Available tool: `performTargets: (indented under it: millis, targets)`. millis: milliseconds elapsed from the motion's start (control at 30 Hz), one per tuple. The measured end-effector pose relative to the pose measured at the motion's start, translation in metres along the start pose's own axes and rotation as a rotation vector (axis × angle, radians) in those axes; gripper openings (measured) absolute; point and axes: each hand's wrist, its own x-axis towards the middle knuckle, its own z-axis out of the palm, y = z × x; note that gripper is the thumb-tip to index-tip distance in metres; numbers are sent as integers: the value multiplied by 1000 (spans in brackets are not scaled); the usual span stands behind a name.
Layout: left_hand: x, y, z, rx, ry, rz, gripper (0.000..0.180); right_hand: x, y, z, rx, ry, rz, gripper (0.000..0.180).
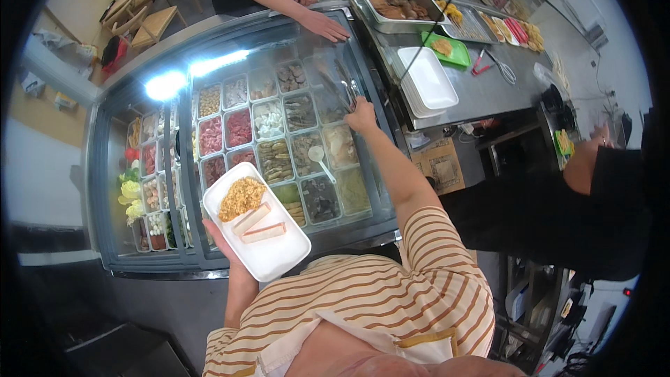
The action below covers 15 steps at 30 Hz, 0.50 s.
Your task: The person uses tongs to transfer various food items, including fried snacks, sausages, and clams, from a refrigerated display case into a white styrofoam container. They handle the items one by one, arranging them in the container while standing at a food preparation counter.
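Note:
My left hand (222,243) grips the edge of a white rectangular tray (279,258), tilted over the near edge of the cooler. On the tray lie a clump of yellowish dry noodles (241,199) and two pale, stick-shaped pieces (264,232) with pinkish edges. My right arm reaches far forward, and my right hand (361,116) is closed around metal tongs (345,84) at the cooler's right side. Below them are bins of sliced meat, mushrooms and greens. A white ladle (319,160) rests on a bin near the middle right.
A glass-topped display cooler (202,264) fills the middle. Across it, another person's hand (325,26) lies on its far edge. At right, a steel counter (481,94) bears stacked white trays (427,80), a green tray (447,49) and a whisk (504,70). A person in black (544,216) stands at right.

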Motion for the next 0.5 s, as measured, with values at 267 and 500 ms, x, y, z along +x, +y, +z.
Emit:
performTargets:
  millis: [267, 500]
  targets:
    - [18, -12, -8, -15, 96, 64, 91, 11, -16, 32, -246, -35, -117, 26]
    - [39, -35, 4, -47, 104, 78, 90, 4, -60, 35, -153, -247, -239, 16]
